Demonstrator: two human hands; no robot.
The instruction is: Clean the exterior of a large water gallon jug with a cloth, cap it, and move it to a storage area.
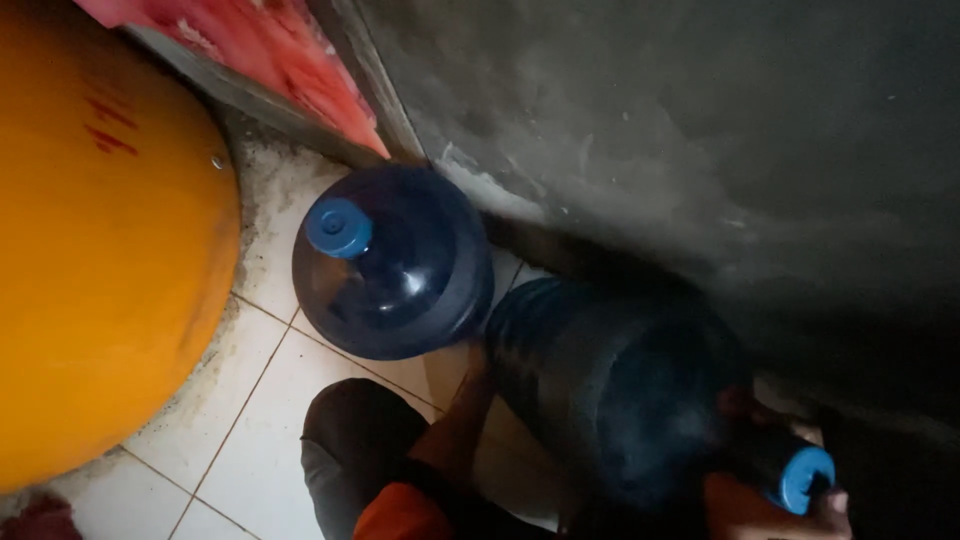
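The right hand point(800, 500) curls around the neck of a big dark-blue water jug point(610, 380), its fingers closed just beside the blue cap point(806, 478). This jug lies tipped on its side on the tiled floor point(250, 430), along the foot of the grey wall point(650, 130). The left hand point(476, 362) reaches to the jug's far end and presses against it; how far it is spread cannot be told in the dark. A second capped jug point(392, 262) stands upright just beside it, near an orange tank point(100, 250).
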